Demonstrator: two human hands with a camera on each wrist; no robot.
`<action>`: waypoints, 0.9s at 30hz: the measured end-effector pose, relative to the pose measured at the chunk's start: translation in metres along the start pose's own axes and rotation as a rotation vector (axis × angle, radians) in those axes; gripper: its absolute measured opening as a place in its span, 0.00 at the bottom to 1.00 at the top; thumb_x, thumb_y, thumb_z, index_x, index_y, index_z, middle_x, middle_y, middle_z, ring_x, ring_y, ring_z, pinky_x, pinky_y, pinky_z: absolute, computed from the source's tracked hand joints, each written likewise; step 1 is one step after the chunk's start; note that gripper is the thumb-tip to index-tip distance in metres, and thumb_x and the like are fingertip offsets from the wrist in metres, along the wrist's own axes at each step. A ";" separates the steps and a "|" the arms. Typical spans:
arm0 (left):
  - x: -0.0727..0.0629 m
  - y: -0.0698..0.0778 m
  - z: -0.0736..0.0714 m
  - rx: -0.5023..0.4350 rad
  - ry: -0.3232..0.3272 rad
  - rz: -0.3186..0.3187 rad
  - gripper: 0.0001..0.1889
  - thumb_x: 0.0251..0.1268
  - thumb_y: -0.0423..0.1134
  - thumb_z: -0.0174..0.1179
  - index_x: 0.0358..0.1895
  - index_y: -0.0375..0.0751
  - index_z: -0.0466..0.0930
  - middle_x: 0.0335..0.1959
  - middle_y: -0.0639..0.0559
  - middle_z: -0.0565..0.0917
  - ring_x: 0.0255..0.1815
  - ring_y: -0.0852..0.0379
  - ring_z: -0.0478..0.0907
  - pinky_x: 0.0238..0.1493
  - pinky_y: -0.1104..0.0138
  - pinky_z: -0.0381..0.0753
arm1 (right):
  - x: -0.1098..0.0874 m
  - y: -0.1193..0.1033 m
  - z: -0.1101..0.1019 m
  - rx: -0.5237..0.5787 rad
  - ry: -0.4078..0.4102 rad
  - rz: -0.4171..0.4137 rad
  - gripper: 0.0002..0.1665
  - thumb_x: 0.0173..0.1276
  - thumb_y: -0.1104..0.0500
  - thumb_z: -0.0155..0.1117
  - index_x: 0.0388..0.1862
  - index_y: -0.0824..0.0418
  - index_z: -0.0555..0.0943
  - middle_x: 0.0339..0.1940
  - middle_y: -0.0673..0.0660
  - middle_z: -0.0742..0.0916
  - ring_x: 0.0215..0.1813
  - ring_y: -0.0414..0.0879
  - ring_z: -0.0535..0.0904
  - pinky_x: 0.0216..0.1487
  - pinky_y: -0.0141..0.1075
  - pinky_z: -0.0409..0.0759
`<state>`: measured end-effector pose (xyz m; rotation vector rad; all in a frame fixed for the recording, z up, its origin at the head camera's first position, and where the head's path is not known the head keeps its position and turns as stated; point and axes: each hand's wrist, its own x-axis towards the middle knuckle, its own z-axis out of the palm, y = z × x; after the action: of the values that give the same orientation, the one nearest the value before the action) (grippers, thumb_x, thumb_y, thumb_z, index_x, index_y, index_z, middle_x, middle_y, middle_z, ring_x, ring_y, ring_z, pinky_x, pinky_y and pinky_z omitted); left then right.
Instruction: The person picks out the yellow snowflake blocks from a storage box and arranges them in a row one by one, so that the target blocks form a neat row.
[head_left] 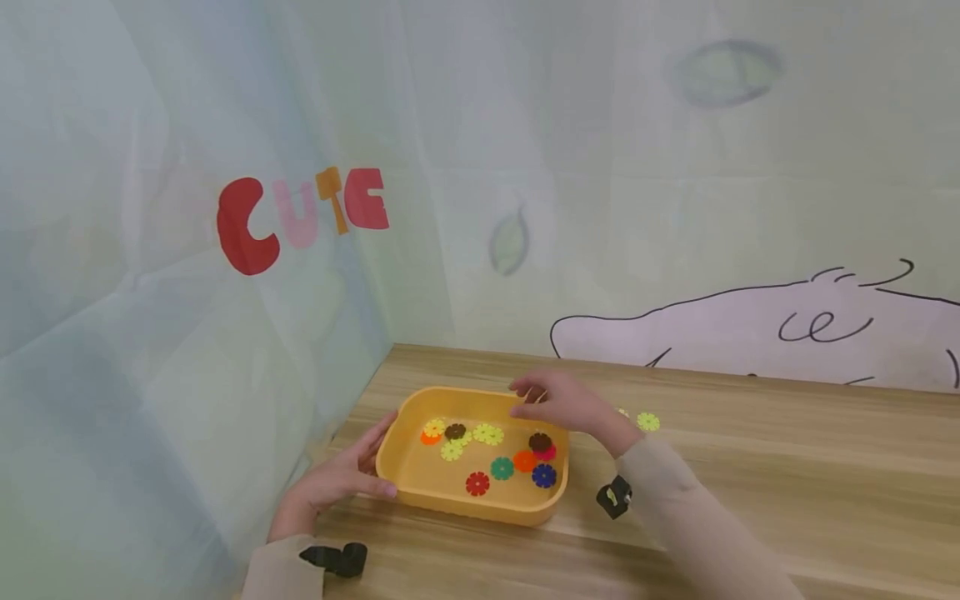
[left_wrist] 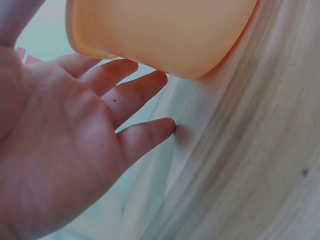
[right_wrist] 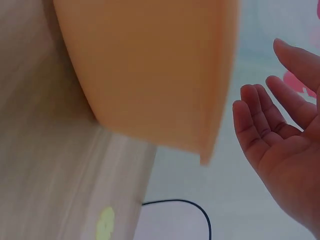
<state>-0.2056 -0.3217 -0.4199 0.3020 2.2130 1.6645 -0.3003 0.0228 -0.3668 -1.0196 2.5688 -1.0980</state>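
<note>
A yellow plastic tray [head_left: 480, 507] sits on the wooden table, with notched flower-shaped discs scattered inside. Among them are a red disc [head_left: 477, 483], a green disc [head_left: 502, 468], a blue disc [head_left: 544, 476], a brown disc [head_left: 455, 431] and several yellow ones. My left hand [head_left: 341, 479] rests against the tray's left end, thumb at the front corner; in the left wrist view its fingers [left_wrist: 135, 95] extend, some touching the tray's outside. Over the tray's back right rim hovers my right hand [head_left: 558, 400], fingers loosely bent, with nothing visible in it.
A yellow-green disc [head_left: 648, 422] lies on the table right of the tray, with another partly hidden behind my right wrist. Fabric walls stand left and behind, with coloured letters [head_left: 247, 227] on the left one. A black wrist camera [head_left: 615, 497] sits by my right sleeve.
</note>
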 end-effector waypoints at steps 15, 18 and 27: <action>-0.001 0.001 0.000 -0.008 -0.005 -0.004 0.58 0.53 0.31 0.70 0.78 0.46 0.34 0.79 0.40 0.38 0.77 0.39 0.42 0.69 0.62 0.60 | 0.027 0.002 0.044 0.049 -0.058 0.012 0.24 0.64 0.55 0.68 0.56 0.65 0.80 0.49 0.61 0.85 0.46 0.48 0.80 0.48 0.39 0.80; -0.002 0.002 0.000 -0.007 -0.005 -0.004 0.58 0.53 0.31 0.70 0.78 0.46 0.34 0.79 0.39 0.38 0.77 0.38 0.42 0.69 0.60 0.61 | 0.030 0.001 0.050 0.068 -0.068 0.008 0.23 0.64 0.57 0.68 0.55 0.66 0.80 0.49 0.61 0.85 0.47 0.49 0.80 0.50 0.40 0.80; -0.002 0.002 0.001 0.006 0.004 -0.008 0.59 0.52 0.32 0.71 0.78 0.45 0.34 0.79 0.40 0.38 0.77 0.39 0.42 0.71 0.55 0.56 | 0.031 0.004 0.061 0.056 -0.133 0.076 0.26 0.64 0.55 0.68 0.60 0.63 0.78 0.58 0.59 0.82 0.60 0.55 0.76 0.62 0.48 0.73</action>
<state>-0.2034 -0.3208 -0.4177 0.2918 2.2201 1.6559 -0.3019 -0.0308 -0.4093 -0.9402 2.4370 -1.0402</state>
